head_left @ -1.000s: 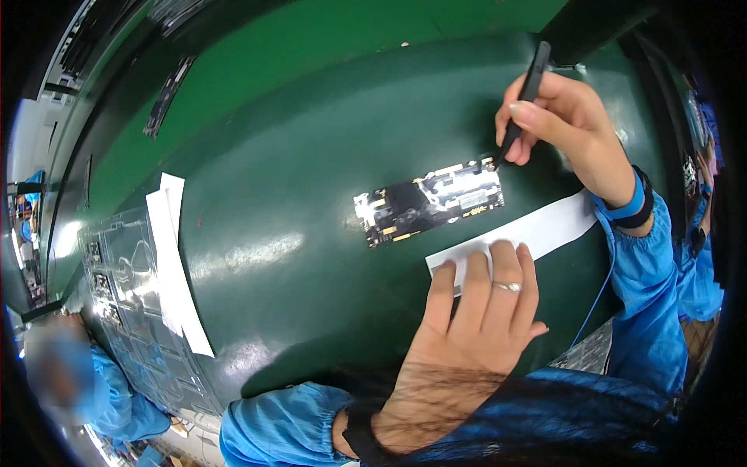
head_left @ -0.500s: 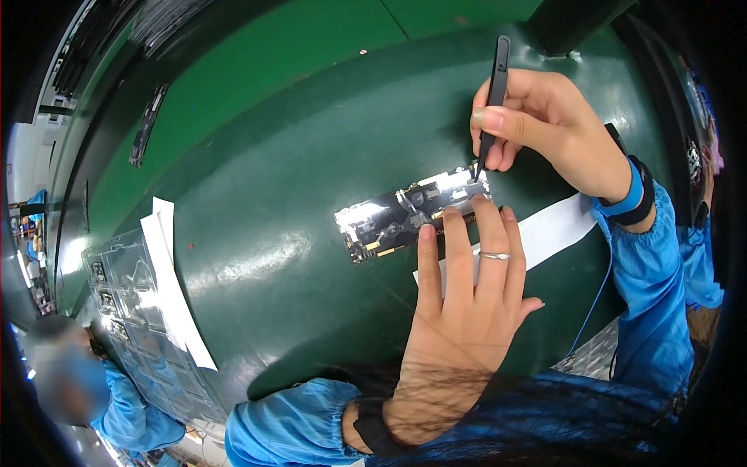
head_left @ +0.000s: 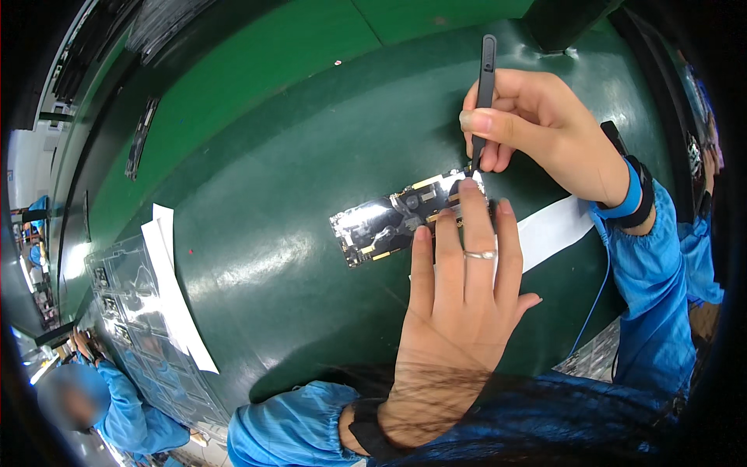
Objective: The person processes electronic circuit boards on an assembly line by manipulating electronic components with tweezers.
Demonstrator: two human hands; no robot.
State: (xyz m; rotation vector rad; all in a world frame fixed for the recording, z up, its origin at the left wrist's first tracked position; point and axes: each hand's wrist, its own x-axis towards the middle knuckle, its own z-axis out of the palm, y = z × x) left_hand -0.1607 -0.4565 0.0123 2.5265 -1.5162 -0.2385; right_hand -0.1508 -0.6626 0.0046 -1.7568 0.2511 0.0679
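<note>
A narrow black circuit board with shiny film patches and gold edge pads lies tilted on the green mat. My left hand reaches over its right half, fingers stretched out and apart; the fingertips press on the board, the index or middle one near its right end. My right hand is closed round black tweezers, held nearly upright. Their tips meet the board's upper right corner, right by a left fingertip. Whether the tips pinch anything is too small to tell.
A white paper strip lies partly under my left hand. At left are another paper strip and clear plastic trays with boards. Farther off lies another dark board. A blue cord runs from my right wristband. A co-worker's blue sleeve shows lower left.
The tweezers and my right hand have shifted slightly left, toward the board's corner. A left fingertip has slid up toward the tips. At lower left the co-worker has moved.
</note>
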